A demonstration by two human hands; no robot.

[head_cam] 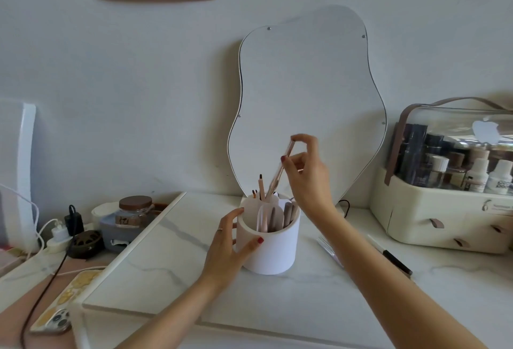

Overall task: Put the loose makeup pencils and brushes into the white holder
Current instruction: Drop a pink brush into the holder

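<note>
At the centre of the marble-patterned worktop (172, 273), a smooth white cylindrical holder (270, 248) is being steadied by the left hand (227, 240), fingers and thumb curled round its wall. A slim pinkish pencil (279, 172) is being pinched by the right hand (308, 170), tilted, its lower end inside the holder among upright brushes. A black pen (394, 258) and a fork-like tool (329, 248) are lying just right. A wavy mirror (305, 93) is standing behind.

My white marbled table (194, 287) carries the white holder (270, 251) at centre, a black pen (390, 255) at three o'clock, and a cream case (444, 218) at two.
</note>
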